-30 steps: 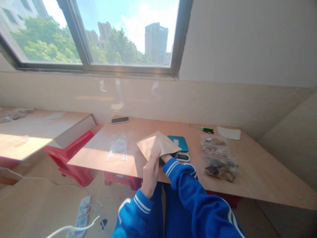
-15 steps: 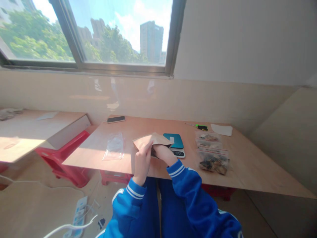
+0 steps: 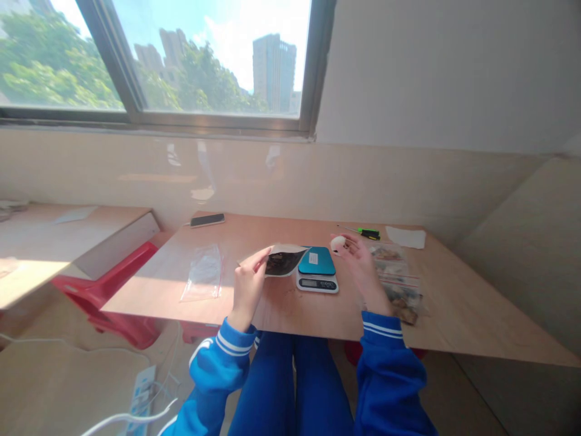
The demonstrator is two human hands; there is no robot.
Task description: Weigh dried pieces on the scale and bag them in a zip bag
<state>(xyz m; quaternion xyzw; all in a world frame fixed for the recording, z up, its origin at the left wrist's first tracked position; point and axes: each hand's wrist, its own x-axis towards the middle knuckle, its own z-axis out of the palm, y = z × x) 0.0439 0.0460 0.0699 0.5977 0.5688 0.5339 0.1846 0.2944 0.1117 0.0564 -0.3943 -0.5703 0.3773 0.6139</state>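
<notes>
My left hand (image 3: pixel 249 275) grips the near left side of a brown paper pouch (image 3: pixel 287 265), whose mouth gapes and shows a dark inside. What lies deep in the pouch I cannot make out. Raised to the right, my right hand (image 3: pixel 361 263) pinches a small pale, rounded piece with dark spots (image 3: pixel 338 243), its kind unclear. Between the hands a kitchen scale (image 3: pixel 318 266) with a teal top stands on the table, nothing on its plate. Clear zip bags of dried brownish pieces (image 3: pixel 403 300) lie behind my right wrist, partly hidden.
An empty-looking clear zip bag (image 3: pixel 203 272) lies left on the table (image 3: pixel 281 227). A phone (image 3: pixel 207 220) rests at the back left edge. Green-and-black screwdrivers (image 3: pixel 368 234) and a white paper sheet (image 3: pixel 405 237) lie at the back right. A red stool (image 3: pixel 109 297) stands left.
My right hand has come out of the pouch and moved right, now holding the pale piece. The pouch has tilted and shifted slightly left, uncovering the whole scale.
</notes>
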